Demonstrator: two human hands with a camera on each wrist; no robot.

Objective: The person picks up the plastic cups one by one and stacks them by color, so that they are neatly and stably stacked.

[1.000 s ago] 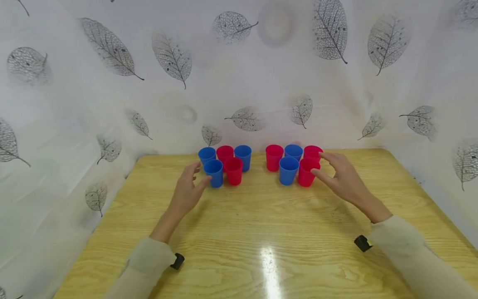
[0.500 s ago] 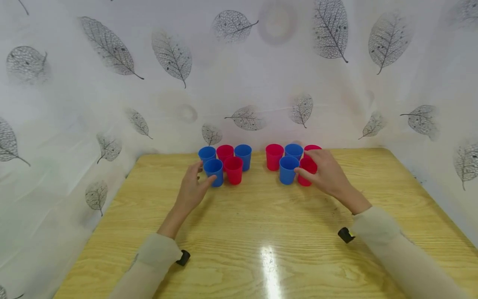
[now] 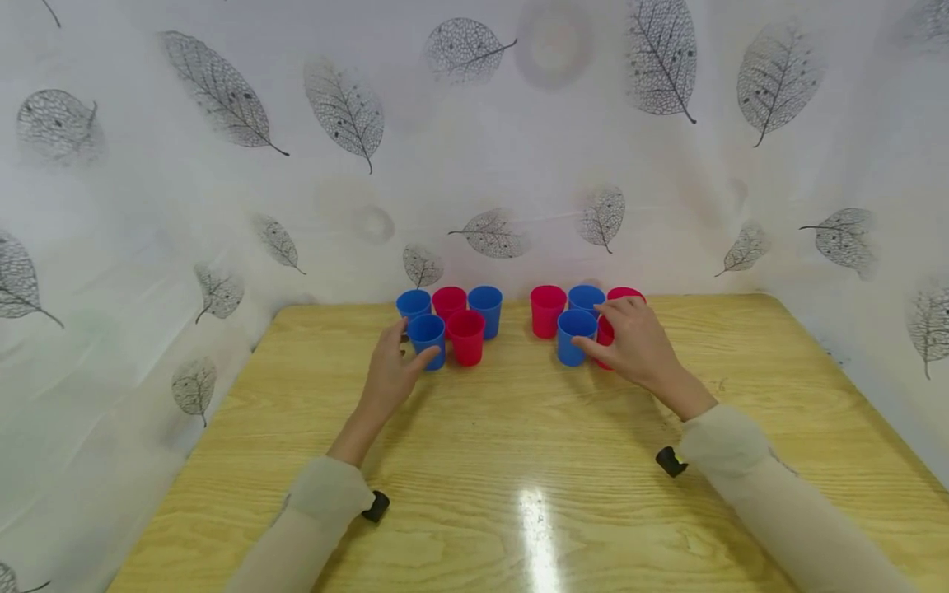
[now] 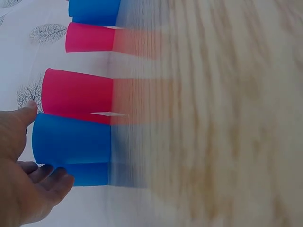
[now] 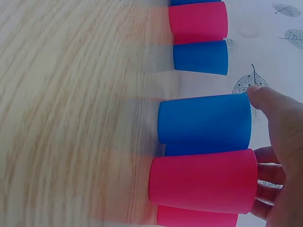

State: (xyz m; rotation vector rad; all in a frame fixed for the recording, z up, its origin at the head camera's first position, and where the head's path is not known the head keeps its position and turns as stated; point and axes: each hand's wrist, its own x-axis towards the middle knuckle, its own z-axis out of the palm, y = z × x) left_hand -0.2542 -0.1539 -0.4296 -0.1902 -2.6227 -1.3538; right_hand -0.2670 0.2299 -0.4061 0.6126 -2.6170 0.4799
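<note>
Two groups of red and blue cups stand upright at the table's far side. My left hand [image 3: 387, 371] has its thumb and fingers spread about the front blue cup [image 3: 427, 339] of the left group, near its rim; whether they touch it I cannot tell. Beside that cup is a front red cup [image 3: 467, 339]. Over the right group, my right hand [image 3: 641, 346] holds its thumb by the rim of the front blue cup [image 5: 206, 120]. Its fingers reach behind the front red cup [image 5: 203, 182], which the hand partly hides in the head view.
Behind the left pair stand a blue cup [image 3: 413, 303], a red cup [image 3: 449, 300] and another blue cup [image 3: 485, 311]. Behind the right pair are a red cup [image 3: 548, 311], a blue cup [image 3: 586, 296] and a red cup [image 3: 626, 291]. A leaf-patterned sheet [image 3: 474, 165] backs the wooden table [image 3: 474, 461].
My right hand has moved left, from the outer side of the right group to over its front cups. The left hand has edged right, closer around the front blue cup. The cups stay put.
</note>
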